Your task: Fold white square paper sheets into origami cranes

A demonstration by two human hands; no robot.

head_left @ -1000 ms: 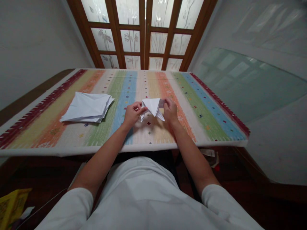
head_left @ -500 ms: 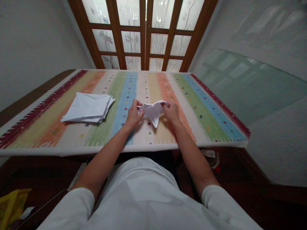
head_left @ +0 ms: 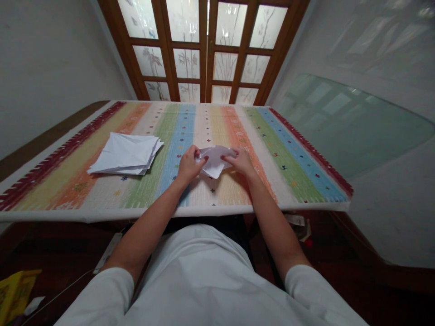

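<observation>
Between my hands, just above the striped tablecloth (head_left: 234, 194), is a folded sheet of white paper (head_left: 215, 160), its lower tip pointing toward me. My left hand (head_left: 190, 164) pinches its left side, thumb lying on the near face. On the right side my right hand (head_left: 242, 162) grips it the same way, thumb pressed inward on the paper. The fingers behind the sheet are mostly hidden. Off to the left, a stack of white paper sheets (head_left: 125, 154) lies on the cloth with uneven, creased edges.
Behind the table stands a wooden door with glass panes (head_left: 205, 50). A glass panel (head_left: 346, 122) leans along the right wall. On the floor at lower left is a yellow object (head_left: 18, 290), near a cable and a white power strip (head_left: 108, 251).
The paper's spread, winged form with a long hanging point has become flatter and more compact. Both thumbs have come onto its near face. The stack stays in place.
</observation>
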